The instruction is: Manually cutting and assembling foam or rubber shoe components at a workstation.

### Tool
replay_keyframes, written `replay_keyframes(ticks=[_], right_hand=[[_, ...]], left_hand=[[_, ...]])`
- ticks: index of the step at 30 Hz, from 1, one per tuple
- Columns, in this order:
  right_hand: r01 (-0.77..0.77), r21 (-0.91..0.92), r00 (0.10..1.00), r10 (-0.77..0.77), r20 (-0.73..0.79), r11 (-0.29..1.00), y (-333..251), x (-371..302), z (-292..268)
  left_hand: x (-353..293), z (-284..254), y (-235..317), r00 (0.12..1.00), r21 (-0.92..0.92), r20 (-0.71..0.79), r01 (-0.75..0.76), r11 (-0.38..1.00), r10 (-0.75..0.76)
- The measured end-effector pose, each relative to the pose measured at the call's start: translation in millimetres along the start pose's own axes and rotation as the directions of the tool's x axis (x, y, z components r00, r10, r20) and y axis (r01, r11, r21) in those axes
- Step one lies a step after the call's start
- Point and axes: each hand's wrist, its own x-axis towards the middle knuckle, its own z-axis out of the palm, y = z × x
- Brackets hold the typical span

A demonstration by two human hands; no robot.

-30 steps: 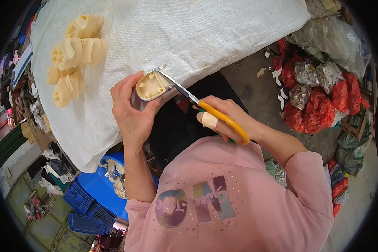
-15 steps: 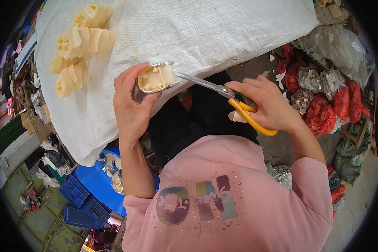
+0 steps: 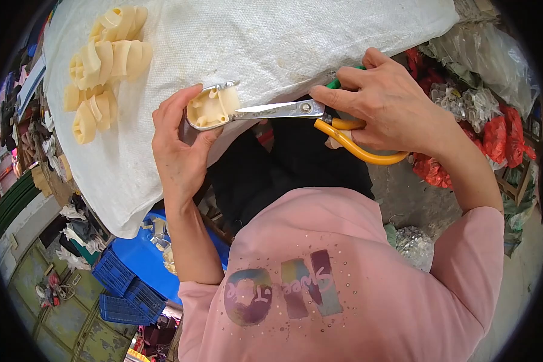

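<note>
My left hand [image 3: 180, 145] grips a small cream plastic casing [image 3: 205, 113] with a shiny silver rim, its hollow side facing up. Fingers and thumb pinch it from both sides. In my right hand [image 3: 395, 105] is a pair of scissors [image 3: 280, 110] with one yellow and one green handle, held spread apart. The blade ends reach the casing's right edge, at a pale flat part. Part of the handles is hidden behind the fingers. Several cream plastic pieces [image 3: 96, 63], ring-like and clustered, lie to the far left on the white woven sheet [image 3: 223, 36].
A blue tub [image 3: 133, 250] with cream and silver pieces stands below left, beside dark blue crates [image 3: 111, 271]. Red plastic bags [image 3: 495, 140] and clear bags [image 3: 489, 66] are heaped at right. The sheet's front edge slants just beyond my lap.
The scissors' handles have spread apart and my right hand has risen. The blades now lie more level against the casing. My left hand has shifted slightly left with the casing.
</note>
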Motion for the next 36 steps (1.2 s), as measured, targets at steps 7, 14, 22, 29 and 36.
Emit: replay_keyframes(ticks=[7,14,22,29,36], right_hand=[[0.076,-0.035,0.997,-0.077,-0.018,0.997,5,7,-2],[0.097,-0.06,0.995,-0.099,-0.033,0.994,8,8,-6],[0.102,-0.105,0.995,-0.103,-0.003,0.989,8,9,-12],[0.107,-0.111,0.993,-0.111,-0.029,0.988,9,6,-9],[0.098,-0.115,0.993,-0.104,-0.047,0.988,8,6,-10]], left_hand=[[1,4,1,0.998,0.002,-0.064,-0.024,1.0,0.024],[1,5,1,0.997,0.013,-0.067,-0.04,0.999,0.041],[0,2,2,1.0,0.048,-0.013,-0.017,0.999,0.018],[-1,2,1,0.999,0.078,-0.027,-0.042,0.996,0.044],[0,3,1,0.999,0.037,-0.027,-0.021,0.999,0.022]])
